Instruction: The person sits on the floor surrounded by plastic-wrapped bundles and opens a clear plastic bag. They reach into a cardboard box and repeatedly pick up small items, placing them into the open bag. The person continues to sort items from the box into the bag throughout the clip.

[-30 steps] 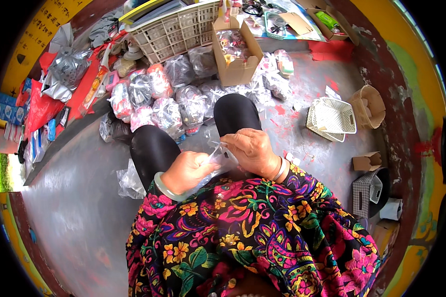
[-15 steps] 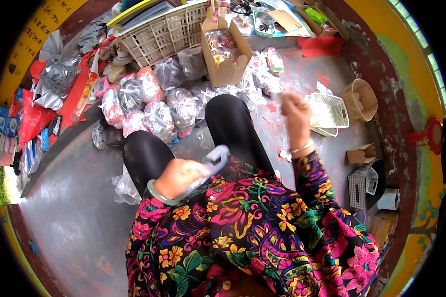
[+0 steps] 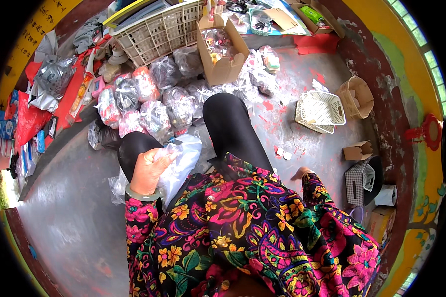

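Note:
My left hand [image 3: 148,171] is closed on a pale, translucent plastic bag [image 3: 180,157], which hangs beside my left knee, its top bunched in my fingers. My right hand [image 3: 301,173] is low at my right side, mostly hidden by the patterned sleeve. Only a part of it shows, so its fingers cannot be made out. In front of my knees lie several filled, tied clear plastic bags [image 3: 156,118] in a heap on the grey floor. A clear crumpled plastic bag [image 3: 118,186] lies by my left forearm.
An open cardboard box [image 3: 222,72] stands on the heap before a large cream plastic crate [image 3: 156,37]. To the right are a white basket [image 3: 320,121], a brown basket [image 3: 362,91], a small carton [image 3: 358,150] and a checked bin [image 3: 357,184]. Small white pieces [image 3: 283,153] lie on the floor.
My right hand has come down from beside the white basket to my right side. My left hand has lifted and moved left, and the plastic bag in it has spread open.

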Available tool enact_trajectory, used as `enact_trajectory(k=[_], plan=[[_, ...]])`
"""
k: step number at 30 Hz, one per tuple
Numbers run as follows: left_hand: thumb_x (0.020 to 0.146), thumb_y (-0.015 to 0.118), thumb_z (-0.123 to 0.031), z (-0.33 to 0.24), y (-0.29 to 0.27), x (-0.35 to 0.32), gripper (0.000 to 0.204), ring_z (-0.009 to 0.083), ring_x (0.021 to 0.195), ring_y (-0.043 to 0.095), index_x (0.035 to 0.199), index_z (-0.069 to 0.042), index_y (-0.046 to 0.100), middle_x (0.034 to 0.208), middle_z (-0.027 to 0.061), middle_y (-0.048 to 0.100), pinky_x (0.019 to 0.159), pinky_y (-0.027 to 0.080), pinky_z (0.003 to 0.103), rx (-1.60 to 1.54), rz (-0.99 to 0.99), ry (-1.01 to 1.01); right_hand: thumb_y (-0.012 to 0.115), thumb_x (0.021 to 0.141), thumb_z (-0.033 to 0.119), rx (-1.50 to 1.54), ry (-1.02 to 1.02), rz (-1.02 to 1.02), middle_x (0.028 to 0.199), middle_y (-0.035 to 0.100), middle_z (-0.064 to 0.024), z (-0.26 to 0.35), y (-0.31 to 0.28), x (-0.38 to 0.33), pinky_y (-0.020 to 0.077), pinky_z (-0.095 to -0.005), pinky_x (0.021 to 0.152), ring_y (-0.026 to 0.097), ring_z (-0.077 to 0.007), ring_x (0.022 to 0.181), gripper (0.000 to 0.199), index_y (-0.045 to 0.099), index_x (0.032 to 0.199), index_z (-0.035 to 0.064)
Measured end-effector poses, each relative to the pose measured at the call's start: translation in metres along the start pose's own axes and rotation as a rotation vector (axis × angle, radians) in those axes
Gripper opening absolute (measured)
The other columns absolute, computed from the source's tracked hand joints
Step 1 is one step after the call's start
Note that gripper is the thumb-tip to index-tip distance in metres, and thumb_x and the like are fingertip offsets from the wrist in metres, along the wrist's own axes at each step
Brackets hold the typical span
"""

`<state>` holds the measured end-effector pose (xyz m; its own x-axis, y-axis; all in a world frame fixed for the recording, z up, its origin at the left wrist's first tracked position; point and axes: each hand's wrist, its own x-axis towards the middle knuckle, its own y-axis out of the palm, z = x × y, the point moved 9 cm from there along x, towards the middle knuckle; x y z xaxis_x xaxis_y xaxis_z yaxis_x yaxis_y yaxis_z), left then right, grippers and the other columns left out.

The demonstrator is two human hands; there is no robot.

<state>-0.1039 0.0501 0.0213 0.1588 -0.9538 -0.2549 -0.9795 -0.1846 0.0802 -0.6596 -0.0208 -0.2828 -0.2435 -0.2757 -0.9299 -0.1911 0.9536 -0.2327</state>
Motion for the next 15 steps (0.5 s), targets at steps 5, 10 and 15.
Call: enact_trajectory(k=[5, 10, 15], plan=[[0.081, 0.06, -0.012, -0.008, -0.004, -0.004, 0.014, 0.0001, 0.059, 0.039, 0.084, 0.001, 0.063, 0.065, -0.0074, 0.052, 0.052, 0.032, 0.018, -0.036, -0.035, 0.024, 0.064, 0.067, 0.029, -0.276, -0.173, -0.324, 0.095, 0.062, -0.0127, 0.0, -0.053, 0.069, 0.0464, -0.0357, 0.078, 0.059, -0.0243, 0.091, 0.033, 0.065, 0.094, 0.0098], [0.081, 0.06, -0.012, -0.004, -0.006, -0.006, 0.014, 0.0004, 0.058, 0.04, 0.084, 0.001, 0.063, 0.066, -0.0069, 0.052, 0.053, 0.032, 0.018, -0.045, -0.037, 0.032, 0.058, 0.068, 0.021, 0.106, -0.306, -1.147, 0.083, 0.062, -0.0169, 0.015, -0.195, -0.032, 0.0485, -0.0386, 0.069, 0.059, -0.0338, 0.08, 0.021, 0.063, 0.079, 0.0033], [0.08, 0.061, -0.01, -0.007, -0.023, -0.021, 0.013, 0.0016, 0.062, 0.047, 0.085, 0.001, 0.062, 0.071, -0.0043, 0.056, 0.057, 0.037, 0.017, -0.094, -0.159, 0.013, 0.057, 0.072, 0.024, 0.36, -0.369, -1.345, 0.077, 0.061, -0.0172, 0.12, -0.278, -0.215, 0.0481, -0.0405, 0.064, 0.06, -0.0332, 0.072, 0.02, 0.062, 0.074, 0.0046]])
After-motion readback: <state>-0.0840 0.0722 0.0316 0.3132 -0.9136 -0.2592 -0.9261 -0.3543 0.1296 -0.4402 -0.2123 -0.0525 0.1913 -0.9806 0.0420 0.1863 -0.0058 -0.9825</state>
